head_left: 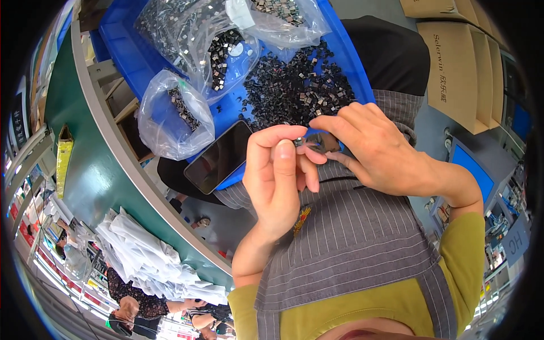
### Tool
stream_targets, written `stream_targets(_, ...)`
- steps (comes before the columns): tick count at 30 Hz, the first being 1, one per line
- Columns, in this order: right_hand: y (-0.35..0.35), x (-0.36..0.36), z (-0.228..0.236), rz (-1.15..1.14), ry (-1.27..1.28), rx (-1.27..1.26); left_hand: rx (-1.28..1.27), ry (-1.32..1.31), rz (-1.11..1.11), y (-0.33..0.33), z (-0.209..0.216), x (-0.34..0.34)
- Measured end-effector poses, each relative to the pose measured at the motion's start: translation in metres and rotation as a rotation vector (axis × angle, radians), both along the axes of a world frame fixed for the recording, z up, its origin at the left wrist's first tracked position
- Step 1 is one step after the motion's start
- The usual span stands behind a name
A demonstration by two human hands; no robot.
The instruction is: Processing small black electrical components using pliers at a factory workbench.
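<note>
My left hand point(277, 175) is closed, thumb and forefinger pinching a small dark, shiny part point(298, 141). Close against it, my right hand point(377, 141) grips a shiny dark metal tool point(322, 141); its exact kind cannot be made out. Both hands are over my lap, at the near edge of a blue tray point(357, 65). Just beyond them a heap of small black parts point(286, 85), some with metal faces, lies loose in the tray. A dark phone point(219, 157) rests at the tray's near left corner, beside my left hand.
Clear plastic bags with small metal parts, one of them an open bag point(150, 122), stand in and by the tray. To the left curves a green-topped table point(96, 164) bearing a stack of white bags point(153, 255). Cardboard boxes point(459, 73) stand at the far right. Other people are at lower left.
</note>
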State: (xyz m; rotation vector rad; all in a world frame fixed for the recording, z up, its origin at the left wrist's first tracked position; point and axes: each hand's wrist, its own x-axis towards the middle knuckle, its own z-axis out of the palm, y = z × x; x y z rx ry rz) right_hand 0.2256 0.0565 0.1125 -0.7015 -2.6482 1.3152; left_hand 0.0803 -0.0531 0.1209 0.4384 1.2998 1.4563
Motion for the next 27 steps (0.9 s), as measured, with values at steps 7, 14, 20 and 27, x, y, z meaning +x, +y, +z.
stream_targets(7, 0.004, 0.0, 0.005, -0.038, 0.019, 0.236, -0.027, 0.179, -0.037, -0.001, 0.002, 0.002)
stream_targets(14, 0.006, -0.001, 0.008, -0.038, 0.015, 0.399, -0.031, 0.265, -0.039, 0.002, 0.004, 0.003)
stream_targets(20, 0.005, -0.002, 0.011, -0.042, -0.062, 0.49, -0.036, 0.428, -0.035, 0.003, 0.003, 0.006)
stream_targets(27, 0.008, 0.0, 0.014, -0.069, -0.056, 0.549, -0.024, 0.317, -0.03, 0.004, 0.006, 0.002)
